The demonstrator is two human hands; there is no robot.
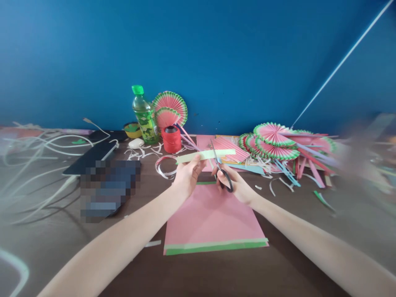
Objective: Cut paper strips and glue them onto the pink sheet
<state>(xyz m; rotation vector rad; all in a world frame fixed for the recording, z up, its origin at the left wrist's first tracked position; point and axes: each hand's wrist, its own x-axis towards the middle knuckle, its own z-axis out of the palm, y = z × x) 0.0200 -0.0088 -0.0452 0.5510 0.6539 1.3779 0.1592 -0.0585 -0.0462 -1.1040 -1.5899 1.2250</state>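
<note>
My left hand [187, 175] pinches a long pale green paper strip [206, 155], held level above the table. My right hand [235, 184] grips black-handled scissors [220, 167], their blades pointing up and crossing the strip near its middle. Under both hands lies a pink paper sheet [213, 218] with green and white bands along its near edge. A folded pink pleated paper [230, 149] lies just behind the strip.
Pink-and-green pleated fans [274, 141] are piled at the right, two more [170, 108] lean on the blue wall. A green-capped bottle [144, 116], a red ribbon spool [172, 139], a phone [89, 159], a yellow bowl [132, 130] and white paper trimmings lie to the left.
</note>
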